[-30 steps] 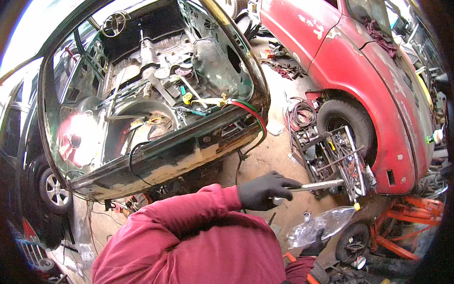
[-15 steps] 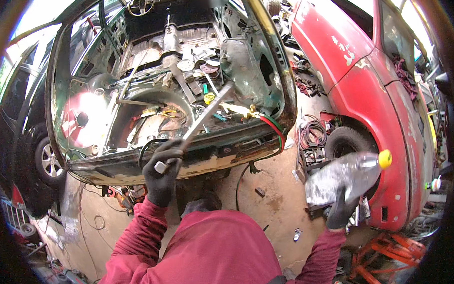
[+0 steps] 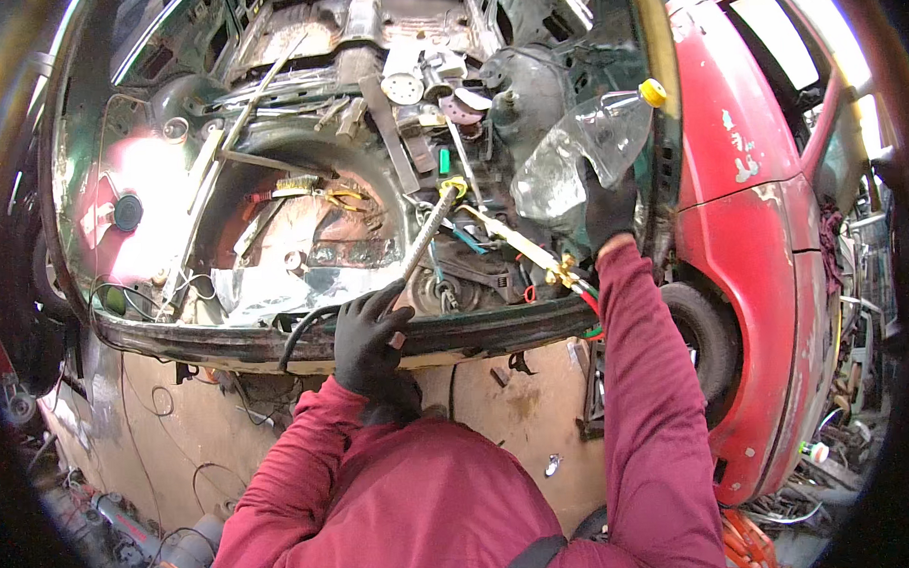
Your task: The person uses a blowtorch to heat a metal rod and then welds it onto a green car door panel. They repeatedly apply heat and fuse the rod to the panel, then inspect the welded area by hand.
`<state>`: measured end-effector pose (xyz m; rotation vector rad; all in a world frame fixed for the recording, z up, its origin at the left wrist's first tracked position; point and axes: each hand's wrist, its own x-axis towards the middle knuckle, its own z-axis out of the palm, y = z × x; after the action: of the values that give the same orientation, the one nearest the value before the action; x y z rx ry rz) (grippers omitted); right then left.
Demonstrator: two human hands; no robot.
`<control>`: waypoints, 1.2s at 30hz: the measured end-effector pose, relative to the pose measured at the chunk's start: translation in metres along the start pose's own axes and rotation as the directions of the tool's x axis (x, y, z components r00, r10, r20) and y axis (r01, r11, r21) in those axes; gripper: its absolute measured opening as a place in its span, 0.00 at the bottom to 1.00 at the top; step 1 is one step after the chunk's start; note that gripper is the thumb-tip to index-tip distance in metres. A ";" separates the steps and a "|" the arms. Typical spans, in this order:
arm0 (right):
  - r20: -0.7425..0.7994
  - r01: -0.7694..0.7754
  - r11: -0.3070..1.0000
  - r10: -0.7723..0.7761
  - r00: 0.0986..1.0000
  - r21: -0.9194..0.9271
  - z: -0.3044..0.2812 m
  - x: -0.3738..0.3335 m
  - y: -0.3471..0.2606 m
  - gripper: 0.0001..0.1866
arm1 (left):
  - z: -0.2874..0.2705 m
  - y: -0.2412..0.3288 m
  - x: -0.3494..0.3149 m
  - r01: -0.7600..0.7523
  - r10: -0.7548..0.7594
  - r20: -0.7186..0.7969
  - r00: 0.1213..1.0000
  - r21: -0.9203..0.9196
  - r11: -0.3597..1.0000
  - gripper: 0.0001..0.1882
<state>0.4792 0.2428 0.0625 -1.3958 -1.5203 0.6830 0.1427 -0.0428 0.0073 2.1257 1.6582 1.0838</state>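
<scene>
In my gloved left hand (image 3: 368,339) is a long, narrow metal bar (image 3: 428,237), its far end pointing up over the rear floor of a stripped car body (image 3: 456,334). The fingers wrap round the bar's near end, just above the body's rear edge. My gloved right hand (image 3: 612,206) grips a clear plastic bottle (image 3: 566,170) with a yellow cap (image 3: 653,93), tilted over the right side of the car floor. Below the bottle lies a brass gas torch (image 3: 518,242) with red and green hoses.
Pliers with yellow handles (image 3: 344,202) and other tools lie in the round floor well. Sanding discs (image 3: 403,89) and loose metal pieces are strewn farther forward. A red car (image 3: 756,304) stands close on the right. A dark cable (image 3: 296,335) hangs over the rear edge.
My right hand has carried the bottle up and left, from beside the red car to over the stripped car's floor. My left hand still holds the bar. The view has shifted closer to the car body.
</scene>
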 end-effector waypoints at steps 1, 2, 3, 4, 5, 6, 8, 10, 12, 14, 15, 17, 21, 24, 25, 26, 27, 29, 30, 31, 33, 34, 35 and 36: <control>-0.061 0.045 0.999 -0.046 0.997 -0.024 0.022 0.014 0.031 0.43 | 0.003 -0.004 0.001 0.038 -0.039 0.028 0.999 0.034 0.999 0.16; -0.119 0.085 0.995 -0.091 0.989 -0.055 0.045 0.029 0.064 0.43 | 0.009 -0.006 0.003 0.074 -0.078 0.056 0.995 0.067 0.995 0.17; -0.132 0.041 0.997 -0.050 0.990 -0.069 0.062 0.041 0.093 0.45 | 0.011 -0.007 0.003 0.112 -0.121 0.088 0.989 0.102 0.988 0.18; -0.131 -0.033 0.994 0.019 0.991 -0.101 0.070 0.053 0.121 0.48 | 0.008 -0.005 0.008 0.109 -0.128 0.140 0.982 0.136 0.985 0.21; -0.114 -0.137 0.977 0.119 0.986 -0.161 0.073 0.064 0.147 0.51 | 0.006 -0.002 0.013 0.100 -0.119 0.142 0.983 0.133 0.986 0.23; -0.071 -0.246 0.936 0.236 0.969 -0.251 0.078 0.074 0.170 0.53 | 0.003 -0.001 0.017 0.093 -0.113 0.147 0.983 0.137 0.986 0.24; 0.156 -0.104 0.499 0.452 0.878 -0.860 0.090 0.095 0.199 0.41 | 0.007 -0.003 0.012 0.104 -0.137 0.165 0.977 0.195 0.975 0.29; 0.325 0.365 0.076 0.642 0.695 -0.928 0.100 0.106 0.213 0.32 | 0.007 -0.005 0.013 0.147 -0.178 0.169 0.969 0.181 0.972 0.29; 0.461 0.592 -0.063 0.564 0.685 -0.803 -0.006 0.157 0.250 0.27 | 0.035 0.009 0.026 0.113 -0.118 0.160 0.980 0.039 0.993 0.27; 0.493 0.122 0.680 0.384 0.780 -0.723 0.070 0.101 0.195 0.27 | 0.014 -0.008 0.014 0.140 -0.173 0.160 0.972 0.197 0.970 0.24; 0.456 -0.071 0.886 0.303 0.837 -0.459 0.068 0.080 0.144 0.29 | 0.008 -0.008 0.013 0.154 -0.191 0.153 0.970 0.226 0.962 0.24; 0.464 -0.260 0.961 0.272 0.843 -0.091 0.042 0.033 0.026 0.23 | 0.011 -0.007 0.012 0.155 -0.190 0.143 0.971 0.221 0.963 0.23; 0.443 0.021 0.991 0.041 0.896 -0.134 -0.035 -0.030 -0.053 0.25 | 0.024 0.003 0.016 0.169 -0.190 0.118 0.975 0.167 0.971 0.28; 0.329 -0.008 0.996 0.035 0.944 -0.083 -0.091 -0.088 -0.074 0.24 | 0.030 -0.006 0.006 0.185 -0.189 0.028 0.982 0.110 0.977 0.16; 0.300 -0.064 0.991 0.097 0.949 -0.116 -0.116 -0.108 -0.072 0.24 | 0.033 -0.005 0.005 0.215 -0.216 0.004 0.976 0.065 0.974 0.21; 0.270 -0.121 0.983 0.156 0.950 -0.140 -0.140 -0.129 -0.067 0.25 | 0.035 0.002 0.005 0.342 -0.345 -0.009 0.939 -0.109 0.933 0.17; 0.221 -0.175 0.970 0.210 0.952 -0.169 -0.162 -0.156 -0.052 0.24 | 0.040 0.002 0.008 0.279 -0.280 -0.034 0.959 -0.039 0.960 0.14; 0.141 -0.277 0.942 0.306 0.942 -0.191 -0.205 -0.218 -0.004 0.24 | 0.044 -0.005 0.008 0.249 -0.244 -0.085 0.966 0.048 0.967 0.13; 0.111 -0.324 0.924 0.350 0.930 -0.202 -0.224 -0.250 0.024 0.24 | 0.050 -0.015 0.003 0.304 -0.312 -0.126 0.942 -0.079 0.950 0.14; 0.080 -0.457 0.880 0.469 0.880 -0.131 -0.242 -0.284 0.047 0.24 | 0.054 -0.014 0.006 0.325 -0.321 -0.116 0.940 0.014 0.946 0.13; 0.058 -0.613 0.787 0.616 0.785 -0.066 -0.272 -0.358 0.110 0.24 | 0.060 -0.023 0.009 0.333 -0.344 -0.212 0.915 -0.087 0.939 0.13; 0.055 -0.650 0.754 0.656 0.753 -0.094 -0.283 -0.398 0.148 0.25 | 0.063 -0.036 0.008 0.341 -0.339 -0.217 0.915 -0.028 0.940 0.13; 0.079 -0.623 0.755 0.647 0.759 -0.203 -0.286 -0.434 0.179 0.25 | 0.060 -0.050 0.006 0.353 -0.336 -0.223 0.915 0.040 0.935 0.14; 0.143 -0.609 0.729 0.670 0.728 -0.312 -0.283 -0.456 0.190 0.27 | 0.055 -0.054 0.005 0.360 -0.328 -0.226 0.917 0.122 0.925 0.14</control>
<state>0.7803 -0.2104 -0.1052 -2.1447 -1.3096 1.1611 0.1401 -0.0070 -0.0614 1.7547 2.1828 1.1116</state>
